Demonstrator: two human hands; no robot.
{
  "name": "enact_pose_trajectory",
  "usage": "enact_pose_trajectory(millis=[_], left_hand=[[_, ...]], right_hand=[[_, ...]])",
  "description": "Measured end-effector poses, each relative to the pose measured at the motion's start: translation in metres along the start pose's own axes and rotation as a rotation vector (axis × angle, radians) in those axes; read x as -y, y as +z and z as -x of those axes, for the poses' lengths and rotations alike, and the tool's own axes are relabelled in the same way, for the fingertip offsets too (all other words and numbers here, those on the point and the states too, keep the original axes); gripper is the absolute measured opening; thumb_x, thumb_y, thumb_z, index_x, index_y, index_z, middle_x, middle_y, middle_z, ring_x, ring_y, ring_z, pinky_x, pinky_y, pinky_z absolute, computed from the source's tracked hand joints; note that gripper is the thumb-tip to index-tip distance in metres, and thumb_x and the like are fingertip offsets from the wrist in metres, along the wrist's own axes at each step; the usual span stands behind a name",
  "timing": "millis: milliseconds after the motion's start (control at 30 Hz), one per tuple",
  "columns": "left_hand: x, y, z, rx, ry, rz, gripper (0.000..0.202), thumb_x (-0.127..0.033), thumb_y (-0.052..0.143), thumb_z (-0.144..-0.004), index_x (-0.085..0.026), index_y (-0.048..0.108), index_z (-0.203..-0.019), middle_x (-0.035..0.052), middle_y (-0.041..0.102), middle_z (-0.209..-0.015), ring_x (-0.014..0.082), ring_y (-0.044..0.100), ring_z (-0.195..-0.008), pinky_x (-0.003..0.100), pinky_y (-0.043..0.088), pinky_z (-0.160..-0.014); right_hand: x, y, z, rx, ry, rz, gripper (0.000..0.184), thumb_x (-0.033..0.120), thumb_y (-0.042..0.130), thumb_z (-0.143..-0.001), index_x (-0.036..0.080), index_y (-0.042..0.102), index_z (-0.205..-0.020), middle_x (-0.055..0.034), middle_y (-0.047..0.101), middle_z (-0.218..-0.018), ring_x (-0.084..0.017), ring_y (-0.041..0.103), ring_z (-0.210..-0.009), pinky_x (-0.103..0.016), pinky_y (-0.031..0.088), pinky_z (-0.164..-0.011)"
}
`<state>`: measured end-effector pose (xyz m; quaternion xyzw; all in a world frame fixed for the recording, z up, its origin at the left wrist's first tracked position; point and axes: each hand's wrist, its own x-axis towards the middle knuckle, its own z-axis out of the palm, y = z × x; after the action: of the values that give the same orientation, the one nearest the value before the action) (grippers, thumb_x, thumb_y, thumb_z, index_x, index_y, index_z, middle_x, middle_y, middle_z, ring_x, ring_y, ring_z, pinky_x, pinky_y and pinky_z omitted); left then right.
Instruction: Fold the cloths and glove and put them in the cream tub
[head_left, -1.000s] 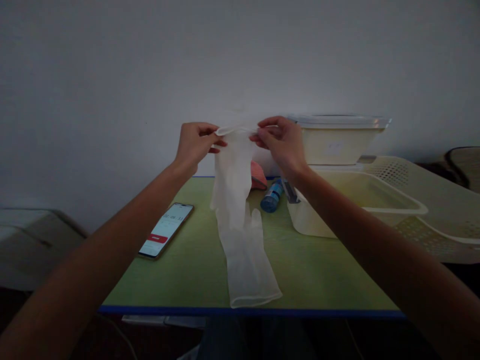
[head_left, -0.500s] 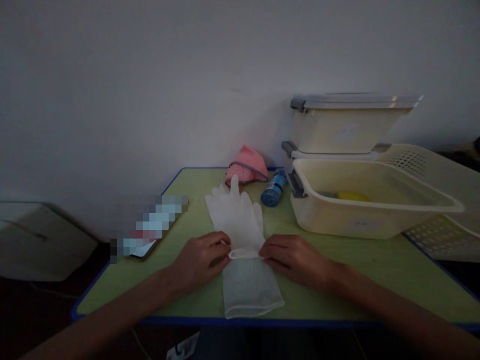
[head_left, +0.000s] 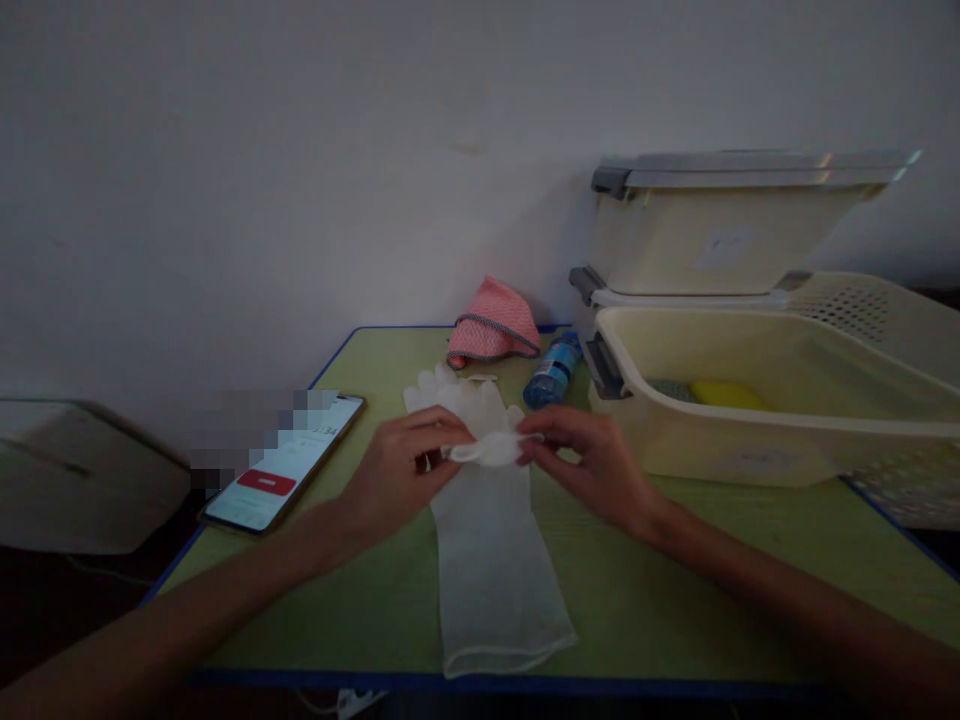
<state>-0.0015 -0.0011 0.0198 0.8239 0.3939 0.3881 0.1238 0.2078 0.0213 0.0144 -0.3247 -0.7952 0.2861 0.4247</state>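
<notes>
A long white translucent glove (head_left: 495,570) lies flat on the table, its cuff toward me and its fingers pointing to the wall. Above its middle is a folded edge of similar thin white glove (head_left: 499,449), apparently from a second glove; the overlap makes this hard to tell. On one end of that fold, the thumb and fingers of my left hand (head_left: 409,462) are pinched together. My right hand (head_left: 589,458) pinches the other end, so both hands are closed on the folded glove.
A phone (head_left: 289,465) with a lit screen lies left on the green table (head_left: 315,610). At the back are a pink cloth (head_left: 495,322) and a blue bottle (head_left: 553,370). To the right, an open cream bin (head_left: 720,445) holds a yellow item (head_left: 726,394), with stacked bins (head_left: 720,235) behind.
Both hands have moved up and away from me with the folded edge. More of the flat glove's cuff side now shows below them. The camera view has shifted slightly.
</notes>
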Motion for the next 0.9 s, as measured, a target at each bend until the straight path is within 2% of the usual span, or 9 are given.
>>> enact_pose_trajectory(millis=[67, 133, 233, 267, 333, 433, 567, 733, 900], left_hand=[[-0.011, -0.014, -0.008, -0.086, 0.012, -0.019, 0.018, -0.008, 0.052, -0.076, -0.018, 0.066, -0.077, 0.002, 0.065, -0.078, 0.0069, 0.052, -0.051, 0.016, 0.039, -0.043], [-0.019, -0.023, -0.004, -0.051, 0.115, -0.07, 0.017, -0.01, 0.053, -0.077, -0.02, 0.066, -0.082, 0.0028, 0.065, -0.083, 0.0088, 0.056, -0.058, 0.017, 0.041, -0.046], [-0.02, -0.019, 0.021, 0.147, 0.233, -0.071, 0.019, -0.013, 0.048, -0.084, -0.02, 0.065, -0.087, 0.005, 0.065, -0.086, 0.0106, 0.061, -0.067, 0.019, 0.046, -0.056], [-0.018, -0.013, 0.031, 0.222, 0.251, -0.06, 0.02, -0.013, 0.045, -0.085, -0.019, 0.065, -0.086, 0.0052, 0.065, -0.086, 0.0098, 0.06, -0.065, 0.019, 0.046, -0.057], [-0.011, 0.0, 0.049, 0.359, 0.266, -0.054, 0.022, -0.012, 0.043, -0.086, -0.017, 0.064, -0.083, 0.0048, 0.063, -0.084, 0.0091, 0.059, -0.063, 0.019, 0.045, -0.057], [-0.004, 0.015, 0.061, 0.436, 0.29, -0.081, 0.018, -0.013, 0.045, -0.084, -0.017, 0.063, -0.084, 0.0047, 0.062, -0.083, 0.0114, 0.06, -0.068, 0.02, 0.045, -0.059], [-0.006, 0.017, 0.059, 0.354, 0.295, -0.088, 0.013, -0.02, 0.048, -0.084, -0.017, 0.06, -0.088, 0.005, 0.062, -0.082, 0.0119, 0.06, -0.068, 0.02, 0.045, -0.058], [-0.011, 0.014, 0.056, 0.186, 0.405, -0.163, 0.022, -0.023, 0.034, -0.094, -0.013, 0.053, -0.097, 0.0063, 0.066, -0.079, 0.0112, 0.062, -0.066, 0.02, 0.046, -0.056], [-0.016, 0.012, 0.054, 0.083, 0.445, -0.186, 0.022, -0.017, 0.03, -0.095, -0.014, 0.051, -0.088, 0.0031, 0.065, -0.067, 0.0097, 0.059, -0.058, 0.019, 0.045, -0.052]], right_hand=[[0.016, -0.007, -0.005, -0.162, -0.097, 0.066, 0.007, 0.019, 0.057, -0.081, 0.021, 0.061, -0.086, -0.0027, 0.066, -0.077, -0.014, 0.061, -0.062, -0.027, 0.048, -0.055], [0.028, -0.015, 0.001, -0.152, -0.264, 0.18, 0.012, 0.015, 0.058, -0.081, 0.023, 0.062, -0.089, -0.0018, 0.066, -0.076, -0.013, 0.059, -0.061, -0.026, 0.047, -0.057], [0.027, -0.017, 0.025, 0.148, -0.603, 0.328, 0.015, 0.011, 0.053, -0.084, 0.02, 0.062, -0.091, -0.0038, 0.068, -0.074, -0.013, 0.056, -0.061, -0.027, 0.045, -0.057], [0.022, -0.015, 0.033, 0.244, -0.652, 0.373, 0.014, 0.011, 0.05, -0.085, 0.018, 0.062, -0.09, -0.0036, 0.067, -0.07, -0.013, 0.054, -0.057, -0.027, 0.042, -0.053], [0.01, -0.01, 0.048, 0.407, -0.684, 0.421, 0.016, 0.011, 0.046, -0.088, 0.015, 0.061, -0.086, -0.003, 0.065, -0.065, -0.013, 0.051, -0.055, -0.026, 0.039, -0.049], [-0.004, -0.003, 0.057, 0.496, -0.648, 0.417, 0.019, 0.011, 0.042, -0.088, 0.013, 0.06, -0.085, -0.0048, 0.065, -0.071, -0.013, 0.053, -0.062, -0.025, 0.042, -0.055], [-0.006, -0.003, 0.055, 0.492, -0.622, 0.382, 0.02, 0.013, 0.04, -0.088, 0.013, 0.059, -0.082, -0.0061, 0.064, -0.075, -0.013, 0.054, -0.068, -0.025, 0.043, -0.061], [-0.005, -0.006, 0.054, 0.516, -0.63, 0.396, 0.026, 0.01, 0.035, -0.09, 0.015, 0.056, -0.076, -0.0042, 0.062, -0.075, -0.011, 0.049, -0.062, -0.023, 0.038, -0.056], [-0.008, -0.009, 0.054, 0.404, -0.667, 0.382, 0.025, 0.012, 0.038, -0.091, 0.015, 0.055, -0.074, -0.0025, 0.062, -0.075, -0.011, 0.047, -0.06, -0.024, 0.035, -0.055]])
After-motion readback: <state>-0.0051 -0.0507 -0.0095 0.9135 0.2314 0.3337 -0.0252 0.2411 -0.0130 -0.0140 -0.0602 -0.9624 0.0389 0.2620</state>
